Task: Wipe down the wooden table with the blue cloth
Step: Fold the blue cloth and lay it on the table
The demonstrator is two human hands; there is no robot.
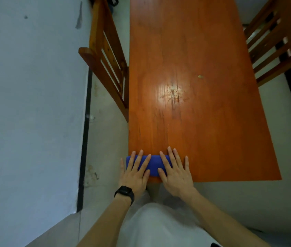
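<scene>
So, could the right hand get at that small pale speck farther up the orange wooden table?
Probably yes. The right hand lies flat on the folded blue cloth at the near edge, and only bare orange wooden table separates it from the small pale speck, though a forward lean seems likely.

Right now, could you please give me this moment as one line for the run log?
left hand: flat on folded blue cloth | right hand: flat on same cloth | cloth: near-left corner of orange wooden table
</scene>
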